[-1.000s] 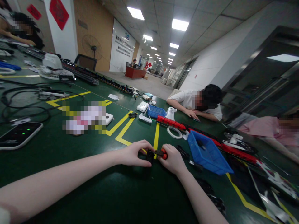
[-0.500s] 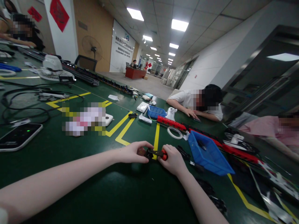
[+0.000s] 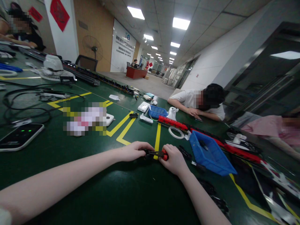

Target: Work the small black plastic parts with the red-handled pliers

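My right hand (image 3: 175, 160) is closed around the red handles of a pair of pliers (image 3: 165, 154). The dark jaws point left, towards my left hand (image 3: 134, 151). Pinched in the fingers of that hand is a small black part (image 3: 147, 155), right at the tips of the jaws. Its exact shape is too dark and too covered by the fingers to make out. Both hands are just above the green table (image 3: 112, 190), beside a yellow tape line (image 3: 157, 137).
Right of my hands stand a blue bin (image 3: 212, 156) with a dark item inside and black parts (image 3: 185, 153). Beyond lie a white ring (image 3: 176, 132), a red strip (image 3: 172, 122) and a smaller blue tray (image 3: 158, 112). A phone (image 3: 20, 136) lies left. A person (image 3: 208, 100) leans on the table opposite.
My left fingers have closed down from a wider curl, and the black part now sits flatter at the jaws. My right hand with the pliers has hardly moved.
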A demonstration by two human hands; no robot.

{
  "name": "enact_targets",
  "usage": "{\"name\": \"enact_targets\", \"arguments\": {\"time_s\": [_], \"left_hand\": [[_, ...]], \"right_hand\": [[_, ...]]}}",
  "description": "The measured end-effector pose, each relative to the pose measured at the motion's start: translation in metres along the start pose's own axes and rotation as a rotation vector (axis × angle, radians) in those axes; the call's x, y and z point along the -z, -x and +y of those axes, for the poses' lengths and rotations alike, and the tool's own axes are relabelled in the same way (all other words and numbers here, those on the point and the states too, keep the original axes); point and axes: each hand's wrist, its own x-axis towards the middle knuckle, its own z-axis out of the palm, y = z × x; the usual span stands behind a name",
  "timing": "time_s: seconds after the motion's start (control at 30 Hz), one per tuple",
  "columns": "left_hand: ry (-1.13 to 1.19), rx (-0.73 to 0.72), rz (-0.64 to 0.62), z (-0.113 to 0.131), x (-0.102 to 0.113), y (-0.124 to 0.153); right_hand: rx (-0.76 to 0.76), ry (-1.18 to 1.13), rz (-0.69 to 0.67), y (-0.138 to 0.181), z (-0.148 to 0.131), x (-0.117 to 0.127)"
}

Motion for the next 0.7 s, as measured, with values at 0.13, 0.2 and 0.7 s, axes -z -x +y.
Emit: {"name": "enact_targets", "arguments": {"time_s": [0.13, 0.2, 0.7], "left_hand": [[0.037, 0.040, -0.005, -0.0027, -0.0014, -0.0020], [0.073, 0.064, -0.008, -0.0038, -0.0027, -0.0027], [0.105, 0.096, 0.009, -0.0053, -0.0042, -0.0028]], "right_hand": [[0.009, -0.010, 0.020, -0.0003, -0.0010, 0.0008], [0.015, -0.027, 0.023, 0.0000, -0.0013, 0.0015], [0.033, 0.007, 0.041, 0.0024, -0.0016, 0.0028]]}}
